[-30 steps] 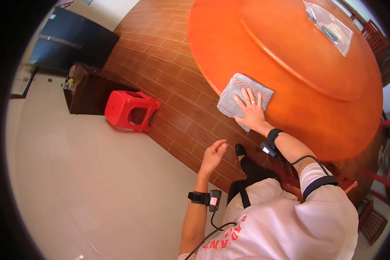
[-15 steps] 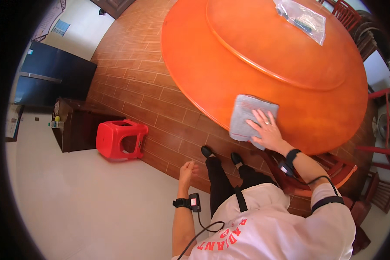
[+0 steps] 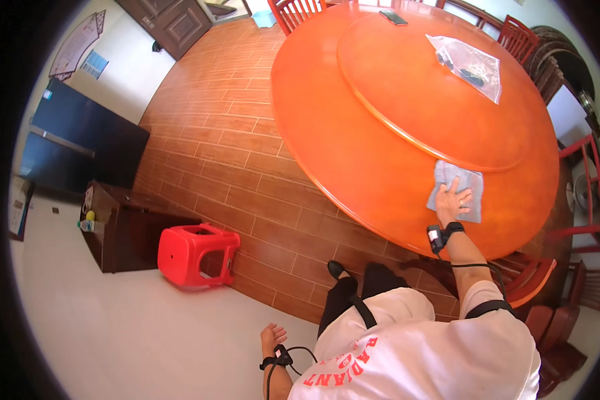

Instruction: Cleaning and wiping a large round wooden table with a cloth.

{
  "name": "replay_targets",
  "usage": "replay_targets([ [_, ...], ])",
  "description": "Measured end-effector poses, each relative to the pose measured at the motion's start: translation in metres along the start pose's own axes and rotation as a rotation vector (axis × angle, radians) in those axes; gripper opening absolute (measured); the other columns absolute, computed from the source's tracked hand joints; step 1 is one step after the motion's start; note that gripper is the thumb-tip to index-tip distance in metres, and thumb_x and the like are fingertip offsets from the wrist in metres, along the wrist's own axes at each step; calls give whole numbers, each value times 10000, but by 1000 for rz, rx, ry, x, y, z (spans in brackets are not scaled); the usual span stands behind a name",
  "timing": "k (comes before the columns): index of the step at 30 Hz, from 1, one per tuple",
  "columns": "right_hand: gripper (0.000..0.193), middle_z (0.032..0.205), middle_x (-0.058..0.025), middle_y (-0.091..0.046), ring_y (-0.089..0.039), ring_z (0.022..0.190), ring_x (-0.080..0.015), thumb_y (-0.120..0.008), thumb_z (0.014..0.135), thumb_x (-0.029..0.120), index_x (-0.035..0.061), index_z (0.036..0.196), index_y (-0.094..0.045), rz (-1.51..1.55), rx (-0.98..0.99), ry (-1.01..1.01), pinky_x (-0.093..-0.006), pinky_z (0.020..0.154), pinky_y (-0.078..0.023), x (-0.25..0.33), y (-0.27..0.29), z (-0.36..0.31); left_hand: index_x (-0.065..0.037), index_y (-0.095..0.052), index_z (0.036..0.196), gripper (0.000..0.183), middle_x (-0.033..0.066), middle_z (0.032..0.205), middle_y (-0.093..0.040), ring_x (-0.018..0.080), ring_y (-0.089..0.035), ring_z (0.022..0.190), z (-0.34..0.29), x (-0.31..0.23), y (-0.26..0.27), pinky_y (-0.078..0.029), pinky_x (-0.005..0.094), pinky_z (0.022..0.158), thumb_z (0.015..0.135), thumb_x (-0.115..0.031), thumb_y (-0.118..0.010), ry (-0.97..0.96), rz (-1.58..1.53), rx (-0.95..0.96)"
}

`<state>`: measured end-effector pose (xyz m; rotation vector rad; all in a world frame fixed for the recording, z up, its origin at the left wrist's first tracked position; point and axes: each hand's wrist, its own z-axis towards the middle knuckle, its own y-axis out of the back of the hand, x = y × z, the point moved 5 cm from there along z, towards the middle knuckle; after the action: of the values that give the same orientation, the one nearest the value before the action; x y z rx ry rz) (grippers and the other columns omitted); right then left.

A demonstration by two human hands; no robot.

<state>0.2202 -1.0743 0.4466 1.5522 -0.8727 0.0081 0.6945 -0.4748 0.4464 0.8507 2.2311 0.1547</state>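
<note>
A folded grey cloth [image 3: 470, 190] lies flat on the orange-brown round wooden table [image 3: 327, 153], close against the rim of the raised turntable [image 3: 420, 80]. My right hand [image 3: 452, 202] rests on the cloth with its palm down and fingers spread, pressing rather than gripping it. Down at my left side, my left hand [image 3: 273, 337] hangs away from the table with its fingers loosely stretched and nothing in it. On the turntable sits a clear zip bag [image 3: 470, 67] with pale and dark contents that I cannot make out.
A dark phone [image 3: 393, 17] lies at the table's far side. Wooden chairs stand around the table, one chair [image 3: 523, 273] close by my right arm. To the left are a red plastic stool [image 3: 197, 257], a dark cabinet [image 3: 137, 233] and a dark fridge [image 3: 83, 137].
My right hand has slid the cloth from the table's near edge rightward and inward toward the turntable. My left hand has dropped lower. More of the table's far side now shows.
</note>
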Motion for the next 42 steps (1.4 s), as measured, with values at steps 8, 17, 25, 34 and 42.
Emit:
replay_targets([
  [8, 712, 1551, -277, -13, 48, 1440, -428, -474, 866, 532, 298, 1499, -247, 8, 77, 377, -692, 1055, 54, 186, -35, -118, -57, -563, 1132, 343, 114, 925, -654, 206, -637, 731, 18, -153, -65, -534, 343, 594, 919, -325, -543, -226, 1, 80],
  [17, 649, 1561, -242, -48, 8, 1456, -363, -596, 843, 385, 292, 1447, -378, 35, 234, 1165, -595, 1128, 10, 453, -20, -227, -65, -576, 1226, 346, 81, 1033, -661, 163, -651, 891, -41, -478, -170, -521, 279, 698, 959, -283, -547, -707, 242, 394],
  [25, 605, 1516, -201, -232, -194, 1423, -326, -696, 781, 257, 273, 1354, -502, -49, 322, 1625, -593, 1121, -139, 328, 69, -164, -123, -513, 1339, 471, 119, 1402, -478, 334, -430, 1291, -184, -486, -351, -354, 436, 1060, 874, -164, -577, -1437, 855, 107],
  [34, 609, 1479, -185, -299, -257, 1391, -327, -692, 787, 331, 222, 1350, -489, -132, 431, 1723, -575, 1114, -178, 226, 134, -181, -185, -332, 1466, 665, 87, 1561, -208, 358, -189, 1424, -208, -403, -355, -190, 524, 1137, 868, -306, -596, -1618, 1280, 424],
  [42, 731, 1491, -226, -252, -202, 1394, -396, -658, 785, 518, 160, 1387, -449, -31, 397, 1631, -561, 1124, -160, 241, 184, -148, -203, -238, 1503, 860, 86, 1582, -135, 361, -113, 1445, -250, -422, -353, -135, 539, 1146, 801, -452, -667, -1504, 1332, 444],
])
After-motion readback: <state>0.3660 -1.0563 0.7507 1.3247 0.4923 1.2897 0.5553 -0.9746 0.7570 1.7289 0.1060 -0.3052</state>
